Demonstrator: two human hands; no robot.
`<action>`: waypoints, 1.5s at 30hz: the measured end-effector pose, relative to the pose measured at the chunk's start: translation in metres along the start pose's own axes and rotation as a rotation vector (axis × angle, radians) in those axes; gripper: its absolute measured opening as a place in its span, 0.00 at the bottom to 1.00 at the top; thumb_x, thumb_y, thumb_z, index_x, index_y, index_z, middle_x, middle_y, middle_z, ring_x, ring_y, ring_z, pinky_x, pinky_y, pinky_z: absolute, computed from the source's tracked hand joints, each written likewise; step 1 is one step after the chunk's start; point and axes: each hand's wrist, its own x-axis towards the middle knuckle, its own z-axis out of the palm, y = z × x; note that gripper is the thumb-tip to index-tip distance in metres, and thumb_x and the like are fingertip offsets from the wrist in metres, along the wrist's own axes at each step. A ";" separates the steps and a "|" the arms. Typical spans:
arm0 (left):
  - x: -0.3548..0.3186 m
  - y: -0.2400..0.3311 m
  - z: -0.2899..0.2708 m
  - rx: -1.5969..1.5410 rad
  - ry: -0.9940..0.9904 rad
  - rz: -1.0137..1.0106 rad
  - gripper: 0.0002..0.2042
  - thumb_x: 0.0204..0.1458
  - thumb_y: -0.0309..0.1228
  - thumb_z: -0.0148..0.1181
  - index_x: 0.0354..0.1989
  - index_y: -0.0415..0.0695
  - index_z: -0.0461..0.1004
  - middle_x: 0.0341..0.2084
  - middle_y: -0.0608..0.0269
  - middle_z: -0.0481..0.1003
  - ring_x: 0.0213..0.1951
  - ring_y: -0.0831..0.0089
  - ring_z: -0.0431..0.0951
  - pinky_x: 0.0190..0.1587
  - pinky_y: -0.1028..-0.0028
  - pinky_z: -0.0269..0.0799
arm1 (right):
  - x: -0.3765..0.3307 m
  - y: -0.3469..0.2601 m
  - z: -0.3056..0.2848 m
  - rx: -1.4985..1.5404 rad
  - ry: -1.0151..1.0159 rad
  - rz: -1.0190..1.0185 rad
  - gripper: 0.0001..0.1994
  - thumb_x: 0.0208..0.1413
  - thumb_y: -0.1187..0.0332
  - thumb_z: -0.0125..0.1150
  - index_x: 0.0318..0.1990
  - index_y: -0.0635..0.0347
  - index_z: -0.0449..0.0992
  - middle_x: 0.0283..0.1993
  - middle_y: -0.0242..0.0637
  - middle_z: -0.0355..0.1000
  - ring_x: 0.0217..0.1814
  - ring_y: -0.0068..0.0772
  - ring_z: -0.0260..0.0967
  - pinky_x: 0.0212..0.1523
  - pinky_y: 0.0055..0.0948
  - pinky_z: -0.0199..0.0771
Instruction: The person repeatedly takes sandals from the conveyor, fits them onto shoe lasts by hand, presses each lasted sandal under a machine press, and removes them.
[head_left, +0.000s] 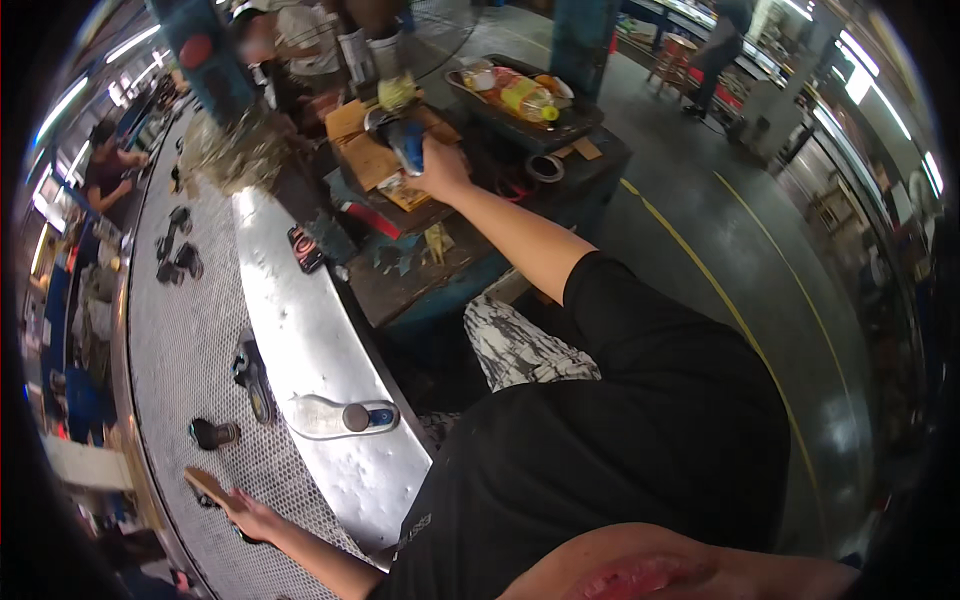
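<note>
My left hand [252, 516] is low at the left, over the mesh belt, its fingers closed on a thin, flat brown piece [208, 489] seen nearly edge-on. A dark piece lies partly hidden under that hand. With my arm stretched forward, my right hand [441, 172] grips a dark-and-blue shoe-like piece [408, 146] above brown cardboard [368, 152] on the workbench. Its far end is hard to make out. Between my hands, a pale sole-shaped piece [318, 416] with a round brown knob and a blue patch rests on the shiny metal ledge [325, 345].
Dark shoe parts [258, 385] lie along the mesh belt [205, 345]. A tray [560, 128] with a yellow-labelled bottle [530, 100] and a tape roll [545, 168] are on the workbench [440, 285]. Crumpled plastic [235, 150] hangs by a blue post. Other people work at the far left.
</note>
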 end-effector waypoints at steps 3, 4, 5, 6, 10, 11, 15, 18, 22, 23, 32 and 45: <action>-0.128 0.032 0.048 -0.227 -0.302 -0.102 0.26 0.59 0.30 0.55 0.63 0.31 0.57 0.48 0.45 0.69 0.48 0.61 0.73 0.55 0.68 0.71 | -0.008 0.011 -0.012 0.150 0.171 -0.093 0.35 0.33 0.61 0.74 0.51 0.63 0.66 0.43 0.55 0.73 0.46 0.59 0.71 0.46 0.47 0.72; -0.168 0.036 0.072 -0.260 -0.333 -0.184 0.27 0.59 0.30 0.55 0.65 0.34 0.56 0.49 0.46 0.69 0.47 0.64 0.73 0.57 0.68 0.70 | -0.016 0.004 -0.011 0.186 0.189 -0.075 0.34 0.34 0.63 0.73 0.51 0.65 0.66 0.43 0.54 0.73 0.46 0.58 0.71 0.47 0.47 0.72; -0.202 0.029 0.094 -0.219 -0.483 -0.263 0.30 0.58 0.27 0.55 0.67 0.39 0.52 0.48 0.48 0.69 0.46 0.64 0.73 0.54 0.69 0.71 | -0.030 -0.013 -0.018 0.213 0.108 0.036 0.32 0.35 0.64 0.73 0.50 0.64 0.67 0.44 0.54 0.72 0.47 0.57 0.71 0.47 0.45 0.72; -0.232 0.021 0.119 -0.173 -0.642 -0.347 0.33 0.56 0.24 0.55 0.70 0.45 0.48 0.48 0.49 0.70 0.46 0.65 0.74 0.52 0.71 0.71 | -0.040 -0.012 -0.009 0.382 0.104 0.060 0.32 0.36 0.66 0.73 0.52 0.61 0.67 0.46 0.51 0.72 0.49 0.51 0.72 0.49 0.40 0.72; -0.337 -0.022 0.317 -0.241 -0.768 -0.847 0.40 0.50 0.23 0.60 0.71 0.48 0.45 0.47 0.47 0.72 0.49 0.57 0.75 0.57 0.65 0.69 | -0.011 -0.017 0.032 0.866 -0.062 -0.072 0.34 0.39 0.69 0.71 0.58 0.59 0.65 0.56 0.42 0.68 0.56 0.34 0.67 0.57 0.33 0.65; -0.350 -0.034 0.365 -0.261 -0.934 -0.953 0.40 0.48 0.24 0.60 0.70 0.47 0.47 0.48 0.46 0.71 0.50 0.55 0.75 0.57 0.63 0.69 | -0.004 -0.020 0.040 0.920 -0.153 -0.053 0.31 0.40 0.71 0.71 0.55 0.61 0.65 0.59 0.42 0.67 0.58 0.33 0.65 0.59 0.31 0.62; -0.286 -0.153 0.479 0.244 -1.294 -0.175 0.21 0.48 0.24 0.59 0.53 0.34 0.68 0.44 0.47 0.75 0.47 0.56 0.77 0.52 0.60 0.74 | 0.045 -0.006 0.083 0.996 -0.456 -0.158 0.24 0.41 0.73 0.68 0.46 0.58 0.63 0.63 0.44 0.63 0.64 0.34 0.59 0.62 0.34 0.59; -0.186 -0.273 0.561 -0.378 -0.645 -0.743 0.14 0.53 0.32 0.55 0.43 0.34 0.70 0.42 0.50 0.75 0.45 0.59 0.77 0.50 0.65 0.73 | 0.088 0.027 0.136 1.003 -0.581 -0.232 0.26 0.40 0.75 0.67 0.48 0.58 0.61 0.62 0.46 0.65 0.68 0.40 0.57 0.66 0.39 0.54; -0.177 -0.314 0.664 0.137 -0.598 -0.322 0.27 0.60 0.53 0.47 0.52 0.38 0.67 0.39 0.56 0.75 0.43 0.68 0.75 0.36 0.62 0.75 | 0.181 0.057 0.216 0.983 -0.767 -0.355 0.23 0.40 0.78 0.67 0.43 0.58 0.60 0.64 0.46 0.63 0.76 0.51 0.46 0.70 0.43 0.47; -0.185 -0.323 0.692 0.244 -0.655 -0.496 0.26 0.60 0.49 0.50 0.56 0.40 0.64 0.41 0.56 0.74 0.45 0.67 0.74 0.45 0.67 0.72 | 0.210 0.062 0.238 0.959 -0.688 -0.408 0.23 0.40 0.78 0.67 0.43 0.58 0.60 0.64 0.47 0.63 0.75 0.50 0.47 0.70 0.43 0.47; -0.124 -0.497 0.774 0.215 -1.352 -0.065 0.25 0.57 0.31 0.60 0.64 0.44 0.64 0.56 0.58 0.68 0.53 0.66 0.71 0.52 0.69 0.69 | 0.368 0.187 0.420 0.642 -0.135 -0.428 0.26 0.40 0.76 0.66 0.50 0.62 0.64 0.61 0.47 0.66 0.65 0.43 0.62 0.62 0.37 0.60; 0.396 -0.804 0.881 1.680 -0.428 0.241 0.37 0.52 0.59 0.53 0.71 0.66 0.50 0.69 0.44 0.47 0.66 0.41 0.53 0.64 0.46 0.53 | 0.776 0.292 0.728 -0.017 -0.170 -0.179 0.47 0.45 0.59 0.70 0.65 0.76 0.48 0.62 0.62 0.57 0.64 0.59 0.58 0.63 0.43 0.61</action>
